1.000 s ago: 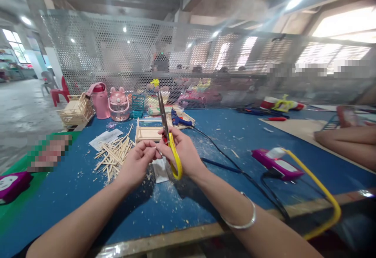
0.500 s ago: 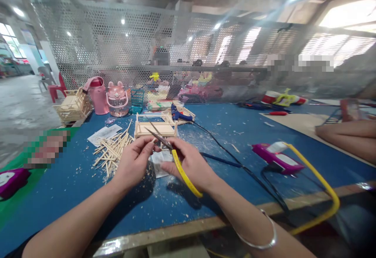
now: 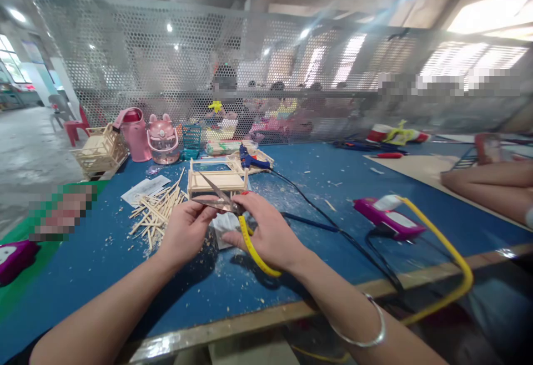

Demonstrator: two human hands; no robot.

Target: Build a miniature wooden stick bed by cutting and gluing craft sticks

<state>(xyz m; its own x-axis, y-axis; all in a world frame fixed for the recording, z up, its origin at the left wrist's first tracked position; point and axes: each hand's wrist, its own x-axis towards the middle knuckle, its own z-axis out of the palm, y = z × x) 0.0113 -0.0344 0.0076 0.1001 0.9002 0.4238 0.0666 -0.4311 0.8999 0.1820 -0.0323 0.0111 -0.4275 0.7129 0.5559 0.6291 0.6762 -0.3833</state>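
Note:
My right hand (image 3: pixel 268 232) grips yellow-handled scissors (image 3: pixel 256 251) by the loops, their blades spread and pointing left. One blade lies across the fingertips of my left hand (image 3: pixel 187 229), which is pinched closed on a short pale wooden stick, mostly hidden by the fingers and blades. Just beyond both hands stands a small wooden stick frame (image 3: pixel 216 181) with rails and a flat deck. Beside my left hand a loose heap of thin wooden sticks (image 3: pixel 156 212) is spread on the blue table (image 3: pixel 233 293). A white paper slip (image 3: pixel 225 226) lies beneath my hands.
A blue glue gun (image 3: pixel 252 158) rests behind the frame, its black cable running right. A purple device (image 3: pixel 389 219) with a yellow tube stands at right. Pink bottles (image 3: pixel 163 140) and another wooden piece (image 3: pixel 100 151) are at back left. Another person's arm (image 3: pixel 487 184) rests at far right.
The scissors have swung so that their blades are spread wider, with one now lying over my left fingertips. The whole view has shifted slightly.

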